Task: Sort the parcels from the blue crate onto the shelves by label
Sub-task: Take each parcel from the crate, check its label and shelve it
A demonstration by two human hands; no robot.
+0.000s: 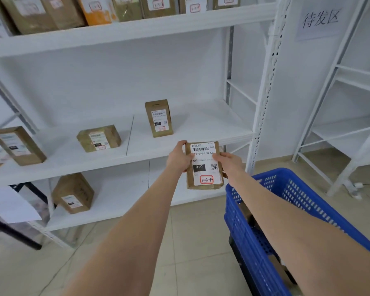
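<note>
Head view: a small brown parcel (205,165) marked 3-3-19 is held upright at centre frame, pinched by its side edges between the left hand (178,157) and the right hand (228,162), each grip pressed on cardboard. It is held before the middle shelf (201,133), with the blue crate (265,210) at four o'clock. It is judged light, stiff and easily carried by its edges.

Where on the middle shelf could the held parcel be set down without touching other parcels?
Widest bare patch: right end of the middle shelf, between the upright parcel and the perforated post. The held parcel sits just before it, in left hand and right hand. Top shelf is crowded.
</note>
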